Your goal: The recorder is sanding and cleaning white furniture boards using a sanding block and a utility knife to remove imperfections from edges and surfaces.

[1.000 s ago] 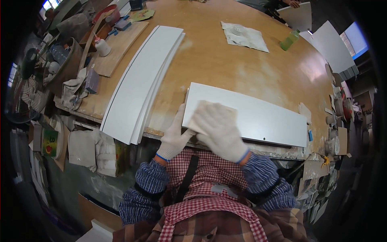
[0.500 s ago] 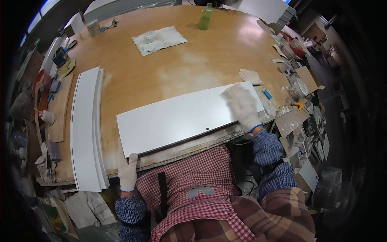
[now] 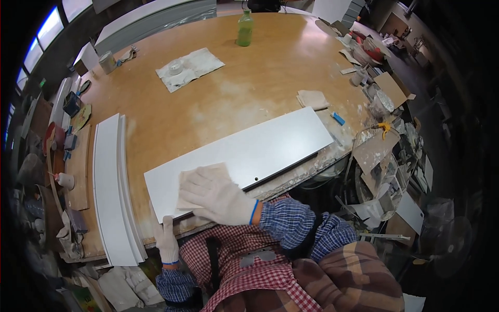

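Observation:
A long white panel [image 3: 280, 138] lies slantwise along the near edge of the table, with a small dark hole near its front edge. At its near left corner, my gloved left hand [image 3: 166, 242] is closed on the panel's edge, thumb on top and the other fingers mostly hidden. On the left part of the panel lies a pale cloth [image 3: 218, 169]. My right hand [image 3: 221, 197], in a white knit glove, rests flat on that cloth with fingers stretched out, the right forearm crossing before my body.
Several white panels [image 3: 112, 192] are stacked at the left. Beyond mine lie a folded cloth [image 3: 313, 99] and a blue piece [image 3: 338, 118]. A green bottle [image 3: 245, 28] and a white sheet [image 3: 195, 67] are farther back. Clutter [image 3: 382, 101] lines the right edge.
My right hand has swept from the panel's right end to its left end; the cloth now shows under it. My left hand stays at the near left corner. The view has shifted slightly.

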Demonstrator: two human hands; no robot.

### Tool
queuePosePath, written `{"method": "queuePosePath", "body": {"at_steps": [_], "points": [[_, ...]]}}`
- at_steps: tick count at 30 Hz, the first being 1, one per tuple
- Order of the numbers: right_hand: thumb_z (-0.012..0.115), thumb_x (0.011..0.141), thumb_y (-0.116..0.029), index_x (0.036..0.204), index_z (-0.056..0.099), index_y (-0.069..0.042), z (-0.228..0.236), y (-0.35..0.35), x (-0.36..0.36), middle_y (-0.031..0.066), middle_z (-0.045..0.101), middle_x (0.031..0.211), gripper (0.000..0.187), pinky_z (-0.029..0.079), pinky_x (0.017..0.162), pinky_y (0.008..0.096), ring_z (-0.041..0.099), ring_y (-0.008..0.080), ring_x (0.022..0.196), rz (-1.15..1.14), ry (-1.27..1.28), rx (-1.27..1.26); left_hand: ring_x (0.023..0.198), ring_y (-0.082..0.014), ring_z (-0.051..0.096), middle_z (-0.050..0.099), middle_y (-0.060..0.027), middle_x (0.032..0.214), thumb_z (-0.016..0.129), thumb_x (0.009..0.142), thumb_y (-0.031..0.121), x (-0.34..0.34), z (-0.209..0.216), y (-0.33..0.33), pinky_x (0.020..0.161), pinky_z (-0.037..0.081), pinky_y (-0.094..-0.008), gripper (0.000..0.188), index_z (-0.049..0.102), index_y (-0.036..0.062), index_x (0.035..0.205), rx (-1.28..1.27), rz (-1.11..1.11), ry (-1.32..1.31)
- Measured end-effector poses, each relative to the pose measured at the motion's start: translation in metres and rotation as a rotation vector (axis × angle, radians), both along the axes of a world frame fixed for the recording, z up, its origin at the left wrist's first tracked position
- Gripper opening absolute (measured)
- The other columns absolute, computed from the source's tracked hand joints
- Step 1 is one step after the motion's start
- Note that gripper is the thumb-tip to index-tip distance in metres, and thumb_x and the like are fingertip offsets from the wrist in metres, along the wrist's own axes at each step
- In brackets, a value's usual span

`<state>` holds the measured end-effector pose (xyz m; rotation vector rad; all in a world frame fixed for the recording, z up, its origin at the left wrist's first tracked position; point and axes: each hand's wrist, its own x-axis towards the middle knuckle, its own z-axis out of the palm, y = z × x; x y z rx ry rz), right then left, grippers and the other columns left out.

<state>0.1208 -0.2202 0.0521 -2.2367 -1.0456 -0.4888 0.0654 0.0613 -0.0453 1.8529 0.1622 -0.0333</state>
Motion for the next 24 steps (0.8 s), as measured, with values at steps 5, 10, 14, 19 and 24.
{"method": "queuePosePath", "body": {"at_steps": [5, 10, 14, 19, 24], "points": [[0.075, 0.086, -0.025, 0.125, 0.074, -0.019, 0.002, -0.139, 0.002, 0.0090, 0.069, 0.123, 0.039, 0.048, 0.111, 0.0532, 0.063, 0.0349, 0.125, -0.398, -0.067, -0.303, 0.156, -0.0342, 0.043, 0.041, -0.0247, 0.174, 0.055, 0.116, 0.033, -0.003, -0.006, 0.001, 0.131, 0.032, -0.0437, 0.073, 0.029, -0.0053, 0.172, 0.123, -0.025, -0.130], [0.063, 0.095, -0.022, 0.133, 0.073, -0.015, -0.016, -0.257, 0.000, 0.0157, 0.067, 0.134, 0.040, 0.047, 0.111, 0.0497, 0.059, 0.0394, 0.130, -0.967, -0.161, -0.270, 0.157, -0.0342, 0.043, 0.040, -0.0246, 0.175, 0.055, 0.116, 0.030, -0.003, -0.004, -0.005, 0.131, 0.031, -0.0439, 0.072, 0.028, -0.0048, 0.173, 0.089, -0.025, -0.114], [0.061, 0.097, -0.029, 0.131, 0.072, -0.012, -0.018, -0.199, -0.009, 0.0169, 0.066, 0.126, 0.040, 0.045, 0.108, 0.0538, 0.058, 0.0406, 0.122, -0.894, -0.009, -0.358, 0.157, -0.0339, 0.043, 0.039, -0.0236, 0.175, 0.055, 0.115, 0.026, -0.002, 0.005, -0.013, 0.132, 0.030, -0.0439, 0.071, 0.028, -0.0050, 0.173, -0.058, 0.000, -0.078], [0.070, 0.095, -0.029, 0.138, 0.072, -0.014, -0.004, -0.075, -0.024, 0.0169, 0.064, 0.146, 0.046, 0.036, 0.127, 0.0573, 0.052, 0.0397, 0.147, -0.345, 0.104, -0.170, 0.158, -0.0333, 0.042, 0.039, -0.0229, 0.175, 0.055, 0.115, 0.025, -0.001, 0.015, -0.016, 0.132, 0.029, -0.0437, 0.070, 0.028, -0.0048, 0.173, -0.020, 0.003, -0.132], [0.069, 0.098, -0.028, 0.142, 0.072, -0.012, -0.010, -0.176, -0.011, 0.0161, 0.067, 0.148, 0.046, 0.035, 0.128, 0.0565, 0.055, 0.0391, 0.147, -0.503, 0.076, -0.336, 0.157, -0.0331, 0.042, 0.040, -0.0236, 0.175, 0.056, 0.115, 0.025, -0.002, 0.014, -0.015, 0.132, 0.029, -0.0441, 0.071, 0.029, -0.0048, 0.173, -0.006, 0.022, -0.140]]}}
